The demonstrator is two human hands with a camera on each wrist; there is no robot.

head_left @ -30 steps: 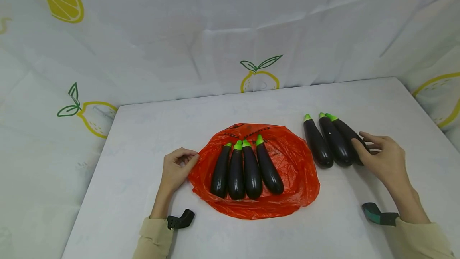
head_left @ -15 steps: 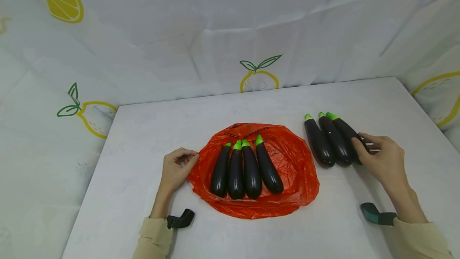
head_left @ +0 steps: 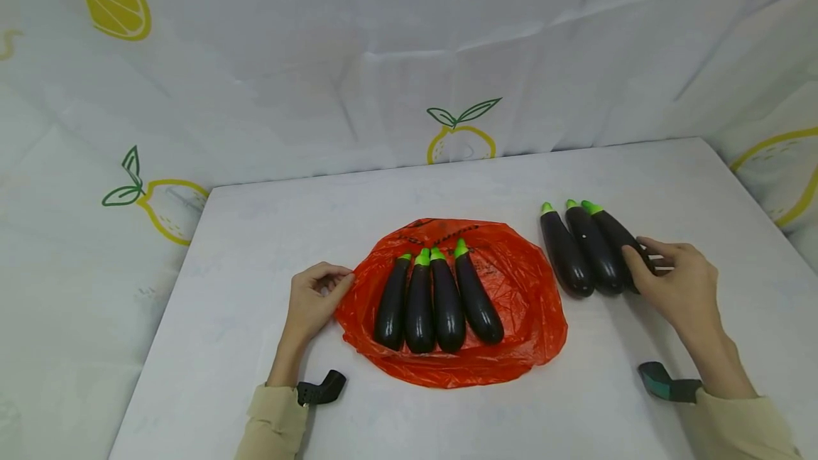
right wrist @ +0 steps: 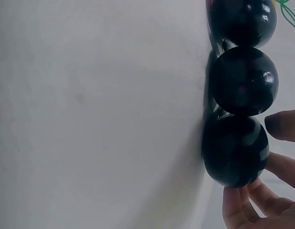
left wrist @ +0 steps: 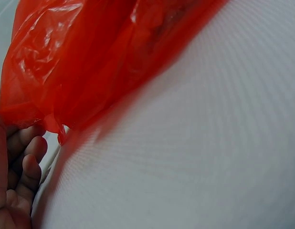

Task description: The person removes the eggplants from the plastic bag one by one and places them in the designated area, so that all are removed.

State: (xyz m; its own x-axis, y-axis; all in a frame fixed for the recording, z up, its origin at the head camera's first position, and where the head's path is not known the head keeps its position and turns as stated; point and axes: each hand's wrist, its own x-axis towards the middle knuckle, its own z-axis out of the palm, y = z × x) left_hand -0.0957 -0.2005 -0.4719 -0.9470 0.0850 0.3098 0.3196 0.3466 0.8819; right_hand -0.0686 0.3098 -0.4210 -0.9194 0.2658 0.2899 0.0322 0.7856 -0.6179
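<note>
A red plastic bag lies spread on the table, with several dark purple eggplants side by side on it. My left hand pinches the bag's left edge between thumb and fingers; the left wrist view shows the crumpled red plastic at the fingertips. Right of the bag, three more eggplants lie in a row, green stems pointing away. My right hand holds the rightmost eggplant near its thick end. In the right wrist view, fingers curl around that eggplant, the thumb above it.
The other two loose eggplants, the left one and the middle one, lie right against the held one. A white table carries everything. Behind it hangs a white cloth printed with lemons.
My right hand has shifted very slightly left at the rightmost eggplant, whose thick end now sits closer to the middle one. My left hand and the bag have stayed put.
</note>
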